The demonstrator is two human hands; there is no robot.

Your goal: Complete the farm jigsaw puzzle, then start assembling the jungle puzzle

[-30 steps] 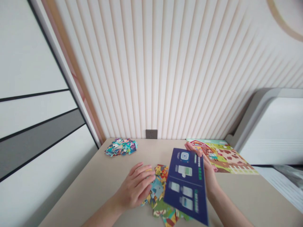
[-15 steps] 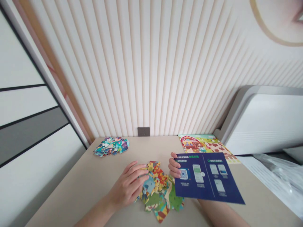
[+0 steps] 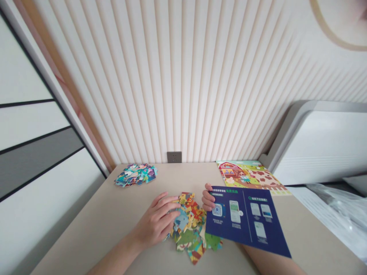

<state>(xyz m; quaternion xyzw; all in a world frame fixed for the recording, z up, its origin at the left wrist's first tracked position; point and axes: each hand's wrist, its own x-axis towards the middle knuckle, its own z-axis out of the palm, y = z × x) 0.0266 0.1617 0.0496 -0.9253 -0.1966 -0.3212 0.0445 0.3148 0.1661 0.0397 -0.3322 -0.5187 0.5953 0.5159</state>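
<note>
My left hand [image 3: 157, 219] lies with its fingers on the left side of a heap of colourful jigsaw puzzle pieces [image 3: 189, 225]. No single piece is clearly lifted in it. My right hand [image 3: 208, 198] grips the left edge of a navy printed leaflet [image 3: 246, 217], with the fingers showing beside its top corner. The leaflet, with app screens and a QR code, is tilted and partly covers the right side of the heap. Its lower part hides my right wrist.
A smaller heap of puzzle pieces [image 3: 135, 175] lies at the back left of the beige table [image 3: 91, 221]. A farm-scene puzzle board [image 3: 249, 175] lies at the back right. A wall socket [image 3: 174, 157] sits above the back edge, with a white padded headboard [image 3: 321, 147] to the right.
The leaflet has swung from a steep, blurred tilt to nearly flat, and it has moved right and settled lower beside the heap. My left hand has stayed on the pieces.
</note>
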